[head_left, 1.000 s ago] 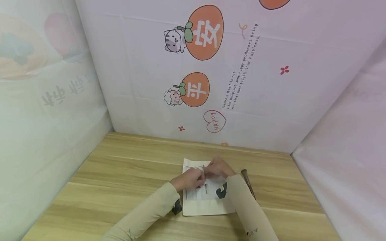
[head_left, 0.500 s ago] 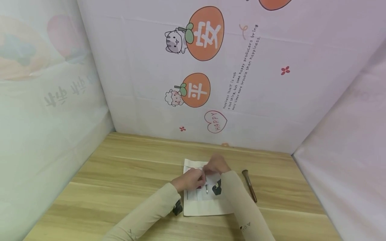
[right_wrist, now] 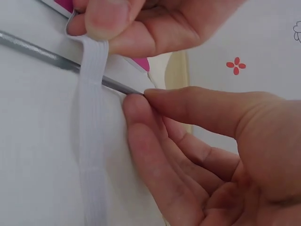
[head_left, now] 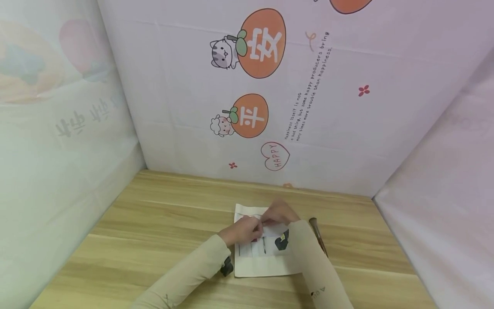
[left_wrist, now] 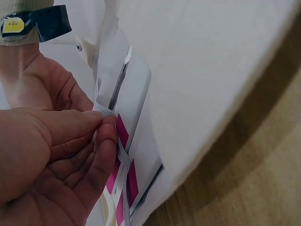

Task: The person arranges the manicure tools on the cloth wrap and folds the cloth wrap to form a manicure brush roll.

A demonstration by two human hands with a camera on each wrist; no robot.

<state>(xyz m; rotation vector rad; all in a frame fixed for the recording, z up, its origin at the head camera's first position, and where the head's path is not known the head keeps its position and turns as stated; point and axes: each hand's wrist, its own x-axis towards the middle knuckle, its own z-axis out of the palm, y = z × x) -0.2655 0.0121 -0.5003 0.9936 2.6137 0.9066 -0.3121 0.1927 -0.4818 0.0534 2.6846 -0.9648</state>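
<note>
Between thumb and fingers, my left hand (head_left: pixel 246 228) pinches a white elastic band (right_wrist: pixel 93 132). My right hand (head_left: pixel 279 211) pinches one end of a thin silver metal tool (right_wrist: pixel 120 87) in the right wrist view. The tool runs behind the elastic band and out the other side; its knurled shaft and narrow flattened tip show in the left wrist view. Beneath both hands lies a cream cloth sheet (head_left: pixel 266 268). White pieces with magenta patches (left_wrist: pixel 123 129) sit by the band, partly covered by my left fingers.
To the right of the cloth, a dark brown stick with a flared end (head_left: pixel 315 228) lies on the wooden table (head_left: pixel 173 214), partly behind my right sleeve. White printed sheeting (head_left: pixel 185 94) walls the table at the back and both sides.
My right hand moves slightly about the upper end of the metal tool. The tool's lower end now reaches a little farther toward me. My left hand stays in place.
</note>
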